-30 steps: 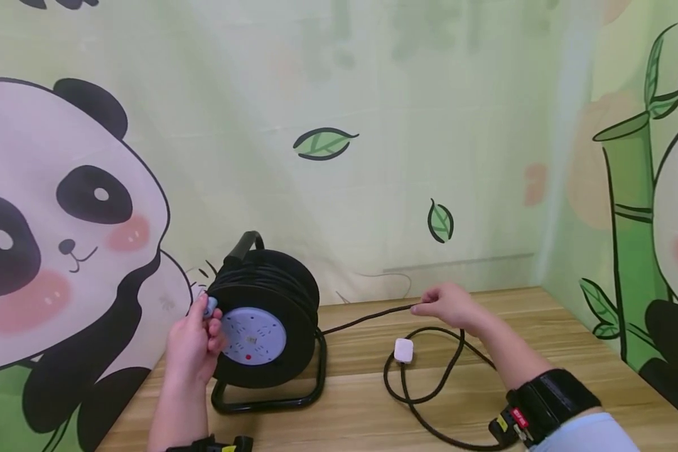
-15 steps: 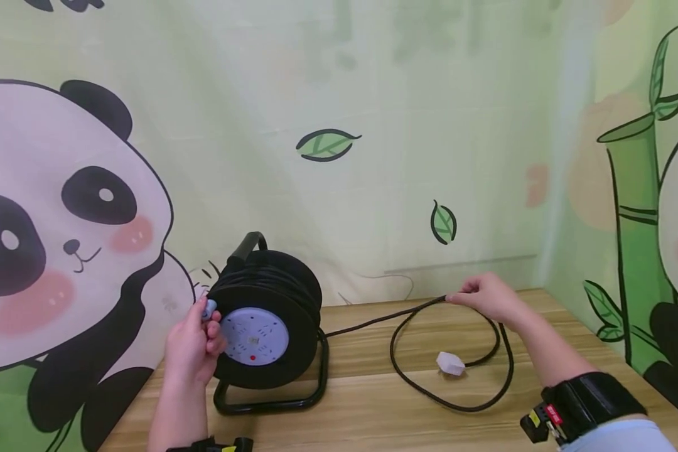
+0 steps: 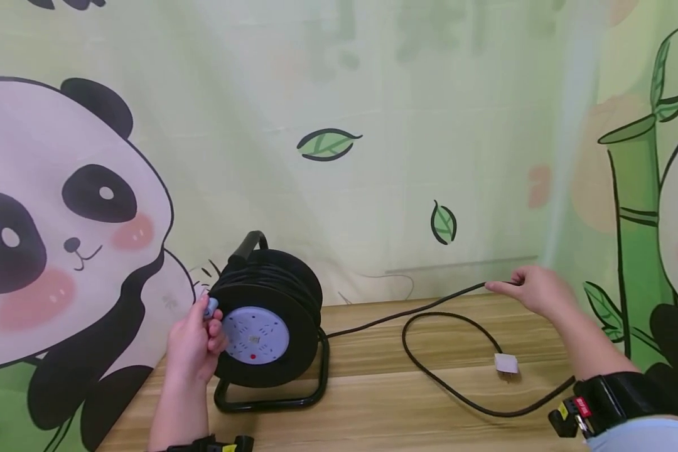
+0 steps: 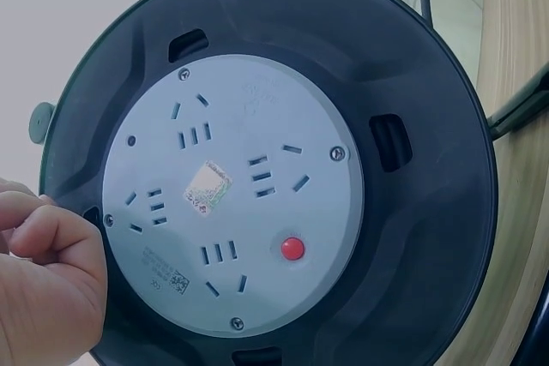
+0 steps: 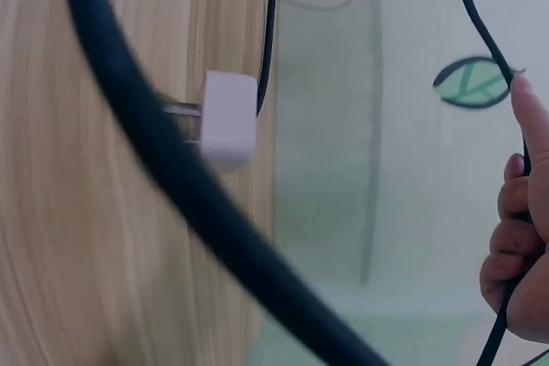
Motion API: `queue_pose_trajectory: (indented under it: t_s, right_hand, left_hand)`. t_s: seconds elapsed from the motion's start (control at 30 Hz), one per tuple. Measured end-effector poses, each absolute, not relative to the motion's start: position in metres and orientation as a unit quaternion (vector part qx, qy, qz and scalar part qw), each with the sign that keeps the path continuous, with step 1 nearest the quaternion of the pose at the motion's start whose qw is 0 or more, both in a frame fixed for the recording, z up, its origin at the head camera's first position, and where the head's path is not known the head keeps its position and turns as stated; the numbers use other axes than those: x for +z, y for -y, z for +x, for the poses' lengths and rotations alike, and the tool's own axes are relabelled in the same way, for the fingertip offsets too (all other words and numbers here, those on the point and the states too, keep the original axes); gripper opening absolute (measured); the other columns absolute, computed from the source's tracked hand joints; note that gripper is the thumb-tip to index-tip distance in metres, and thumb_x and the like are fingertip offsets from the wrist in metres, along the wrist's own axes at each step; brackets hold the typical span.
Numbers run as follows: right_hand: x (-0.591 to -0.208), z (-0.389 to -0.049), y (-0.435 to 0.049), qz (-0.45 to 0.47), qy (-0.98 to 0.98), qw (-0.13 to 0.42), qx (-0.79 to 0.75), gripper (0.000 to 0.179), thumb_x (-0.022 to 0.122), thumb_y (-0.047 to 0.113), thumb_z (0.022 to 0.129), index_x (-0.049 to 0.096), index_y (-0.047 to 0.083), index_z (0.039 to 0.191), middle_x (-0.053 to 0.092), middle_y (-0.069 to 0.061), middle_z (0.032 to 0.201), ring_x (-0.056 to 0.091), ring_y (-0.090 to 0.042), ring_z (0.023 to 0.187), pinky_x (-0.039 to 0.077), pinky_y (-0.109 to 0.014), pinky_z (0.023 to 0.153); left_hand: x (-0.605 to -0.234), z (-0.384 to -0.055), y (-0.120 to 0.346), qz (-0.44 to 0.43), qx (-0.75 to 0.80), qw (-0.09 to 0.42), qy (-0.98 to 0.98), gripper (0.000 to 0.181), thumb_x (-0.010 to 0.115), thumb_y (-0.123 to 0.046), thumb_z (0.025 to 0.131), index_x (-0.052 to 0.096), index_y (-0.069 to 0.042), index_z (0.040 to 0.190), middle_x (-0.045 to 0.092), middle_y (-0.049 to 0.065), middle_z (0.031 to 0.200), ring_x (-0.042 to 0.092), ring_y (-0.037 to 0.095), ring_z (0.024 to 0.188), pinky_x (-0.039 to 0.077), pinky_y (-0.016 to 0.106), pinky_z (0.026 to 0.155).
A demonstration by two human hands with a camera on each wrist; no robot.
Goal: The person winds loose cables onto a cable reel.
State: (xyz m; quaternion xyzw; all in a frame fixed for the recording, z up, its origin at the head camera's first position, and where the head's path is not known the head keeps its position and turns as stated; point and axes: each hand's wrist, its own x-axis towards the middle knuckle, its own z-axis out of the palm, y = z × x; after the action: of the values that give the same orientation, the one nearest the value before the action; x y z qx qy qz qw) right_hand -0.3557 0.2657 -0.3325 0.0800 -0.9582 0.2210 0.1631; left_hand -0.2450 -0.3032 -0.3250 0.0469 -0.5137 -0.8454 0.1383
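Note:
A black cable reel point(image 3: 302, 351) stands on its tube stand, with a pale round socket panel point(image 3: 268, 329) on its face. My left hand point(image 3: 194, 342) is at the reel's left rim, its fingers curled around a small blue crank knob point(image 3: 211, 307). That knob is hidden behind the fingers in the left wrist view, where the panel's red button point(image 4: 292, 249) shows. Off to the right, my right hand point(image 3: 542, 294) grips the black cable point(image 3: 395, 316), which runs up from the reel. In the right wrist view the fingers point(image 5: 515, 236) wrap around it, thumb along the cable.
The cable's loose end curves over the wooden table point(image 3: 373, 402) to a white plug point(image 3: 506, 363), whose metal pins show in the right wrist view. A printed panda curtain point(image 3: 339, 207) hangs behind the table. The reel's carrying handle point(image 3: 247, 246) sticks up at the back.
My right hand has moved to the right along with the cable, stretching it farther from the reel. The plug has slid right and the loose loop has widened. My left hand stays at the knob.

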Motion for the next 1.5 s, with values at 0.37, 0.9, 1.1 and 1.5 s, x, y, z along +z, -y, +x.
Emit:
queue_pose_trajectory:
  t_s: [0.37,0.9,1.1,1.5]
  right_hand:
    - [-0.335,-0.354,-0.273,0.071,0.959,0.181,0.205,0.065,0.055,0.076,0.077,0.037,0.015,0.062,0.032,0.002,0.056,0.030,-0.016,0.052,0.024,-0.031,0.047]
    - [-0.338,-0.355,-0.261,0.106,0.960,0.172,0.196,0.060,0.052,0.073,0.082,0.044,0.015,0.067,0.040,0.000,0.060,0.037,-0.017,0.054,0.029,-0.031,0.048]
    - [-0.341,-0.356,-0.250,0.125,0.955,0.161,0.215,0.055,0.054,0.069,0.084,0.052,0.015,0.071,0.045,-0.001,0.062,0.040,-0.017,0.056,0.032,-0.032,0.050]
    - [-0.348,-0.362,-0.226,0.176,0.934,0.161,0.265,0.048,0.060,0.057,0.087,0.049,0.016,0.065,0.040,0.003,0.057,0.036,-0.015,0.053,0.031,-0.031,0.050]
  left_hand:
    - [-0.324,-0.245,0.302,0.044,-0.839,0.132,0.525,0.041,0.059,-0.048,0.092,0.058,-0.009,0.082,0.050,-0.002,0.060,0.038,0.010,0.040,0.031,0.021,0.041]
    - [-0.319,-0.246,0.285,0.071,-0.794,0.190,0.573,0.048,0.052,-0.044,0.098,0.062,-0.001,0.078,0.052,0.001,0.056,0.041,0.011,0.041,0.032,0.020,0.036]
    - [-0.317,-0.245,0.270,0.064,-0.726,0.218,0.649,0.059,0.040,-0.048,0.101,0.058,0.007,0.089,0.052,0.003,0.056,0.042,0.013,0.042,0.036,0.022,0.040]
    - [-0.319,-0.245,0.248,0.037,-0.607,0.254,0.752,0.062,0.043,-0.053,0.098,0.061,0.005,0.088,0.054,0.007,0.061,0.046,0.017,0.048,0.040,0.026,0.045]
